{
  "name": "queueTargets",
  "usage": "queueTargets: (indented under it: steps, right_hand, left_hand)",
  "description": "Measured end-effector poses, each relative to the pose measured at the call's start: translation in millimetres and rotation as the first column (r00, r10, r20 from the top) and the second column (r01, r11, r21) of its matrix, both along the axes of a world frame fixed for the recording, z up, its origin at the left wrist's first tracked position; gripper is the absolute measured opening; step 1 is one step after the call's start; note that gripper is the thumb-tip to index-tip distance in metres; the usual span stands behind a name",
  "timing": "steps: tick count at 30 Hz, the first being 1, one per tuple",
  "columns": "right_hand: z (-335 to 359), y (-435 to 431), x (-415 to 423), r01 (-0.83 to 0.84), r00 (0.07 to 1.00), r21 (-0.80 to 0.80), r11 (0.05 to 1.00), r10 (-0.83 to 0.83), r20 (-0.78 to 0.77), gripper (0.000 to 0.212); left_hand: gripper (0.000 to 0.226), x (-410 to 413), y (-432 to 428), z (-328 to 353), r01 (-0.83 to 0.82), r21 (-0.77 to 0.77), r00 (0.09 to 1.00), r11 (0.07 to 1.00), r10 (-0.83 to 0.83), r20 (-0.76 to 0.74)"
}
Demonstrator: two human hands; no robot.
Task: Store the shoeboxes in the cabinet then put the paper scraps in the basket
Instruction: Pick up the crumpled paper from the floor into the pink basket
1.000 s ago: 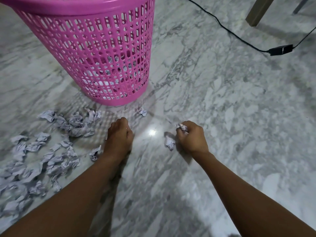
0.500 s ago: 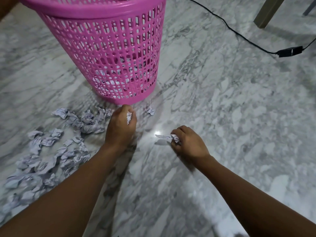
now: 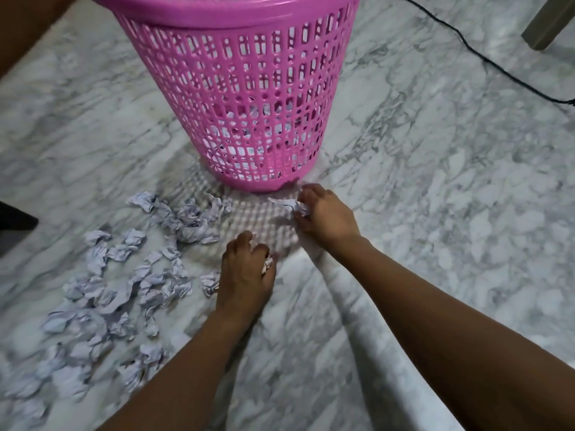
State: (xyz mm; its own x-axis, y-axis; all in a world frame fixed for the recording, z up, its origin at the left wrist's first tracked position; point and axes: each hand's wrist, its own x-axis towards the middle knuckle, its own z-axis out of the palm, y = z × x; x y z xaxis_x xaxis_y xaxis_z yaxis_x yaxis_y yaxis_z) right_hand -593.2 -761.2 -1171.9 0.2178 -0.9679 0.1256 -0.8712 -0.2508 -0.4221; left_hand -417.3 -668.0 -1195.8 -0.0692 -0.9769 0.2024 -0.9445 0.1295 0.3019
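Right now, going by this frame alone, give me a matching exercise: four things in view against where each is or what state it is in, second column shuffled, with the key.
Things
1. pink basket
2. right hand
3. black cable
4. loose paper scraps

Places or states
A. runs across the floor at upper right
B. lie spread on the floor to the left
C. stands upright, some paper inside
D. pinches a crumpled scrap by the basket's base

Pairs: 1-C, 2-D, 3-A, 4-B
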Motion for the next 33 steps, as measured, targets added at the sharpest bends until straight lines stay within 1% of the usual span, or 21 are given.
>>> queueTargets:
  steps: [1,3,6,10,11,13,16,19,21,23,25,27,29,31,33]
  right_hand:
    - [-3.4,-1.1,2.3,0.006,1.0,0.019,1.0,-0.006,-0.023,0.029]
    - [-9.1,-1.0,5.3,0.026,1.0,0.011,1.0,-0.026,-0.011,0.026]
    - [-12.1,-0.9,6.6,0.05,0.999,-0.01,0.999,-0.05,-0.015,0.026]
    - [-7.3,-1.3,4.9,0.035,0.999,0.031,0.999,-0.033,-0.038,0.033]
    - [-5.4,-0.9,4.3,0.033,0.999,0.054,0.998,-0.032,-0.026,0.035]
    - [-1.8,0.8,2.8,0.06,0.998,0.106,0.993,-0.063,0.029,0.032]
    - [0.5,10.5,0.7,0.111,0.978,0.136,0.984,-0.132,0.159,0.019]
    - [0.8,30.9,6.1,0.085,0.956,0.152,0.985,-0.123,0.267,0.014]
    - [3.1,41.4,15.6,0.041,0.951,0.161,0.986,-0.087,0.295,0.012]
    - [9.2,45.8,29.8,-0.025,0.955,0.129,0.991,-0.015,0.296,0.009]
    - [18.2,46.5,49.8,-0.082,0.956,0.086,0.993,0.055,0.287,0.014]
    - [27.4,45.3,73.5,-0.141,0.957,0.042,0.989,0.125,0.261,0.023]
    - [31.0,42.2,95.9,-0.239,0.953,-0.008,0.971,0.236,0.19,0.03]
    - [31.4,38.5,114.3,-0.341,0.925,-0.031,0.94,0.341,0.165,0.031]
    - [33.4,33.7,128.6,-0.404,0.903,-0.019,0.914,0.402,0.152,0.033]
  left_hand:
    - [0.013,0.0,0.2,-1.4,-0.001,-0.011,1.0,1.0,0.001,-0.029]
    - [0.016,-0.2,-1.6,-2.7,0.007,-0.024,0.997,1.0,-0.008,-0.07]
    - [0.022,-0.7,-7.0,0.0,0.009,-0.02,0.996,1.0,-0.011,-0.088]
    - [0.021,-1.8,-17.0,7.8,0.006,0.063,1.0,0.998,-0.004,-0.026]
    - [0.018,-0.2,-19.9,11.2,0.014,0.102,0.999,0.995,-0.01,-0.043]
    - [0.013,4.0,-24.0,18.3,0.026,0.151,0.992,0.988,-0.007,-0.126]
    - [0.013,11.8,-20.9,31.1,0.014,0.088,0.972,0.996,0.007,-0.235]
    - [0.015,21.7,-14.1,48.0,-0.063,-0.082,0.958,0.995,0.038,-0.286]
    - [0.021,33.3,-11.3,60.4,-0.148,-0.195,0.945,0.97,0.081,-0.316]
    - [0.015,46.5,-5.8,71.3,-0.248,-0.256,0.923,0.934,0.148,-0.355]
    - [0.01,60.1,1.7,75.7,-0.351,-0.279,0.895,0.894,0.233,-0.38]
    - [0.013,72.3,10.4,75.3,-0.437,-0.264,0.858,0.86,0.31,-0.41]
    - [0.019,83.2,16.7,69.9,-0.472,-0.254,0.84,0.844,0.344,-0.42]
    - [0.014,93.8,20.4,60.2,-0.454,-0.217,0.85,0.864,0.347,-0.395]
    - [0.007,104.2,23.4,46.8,-0.399,-0.103,0.876,0.911,0.345,-0.338]
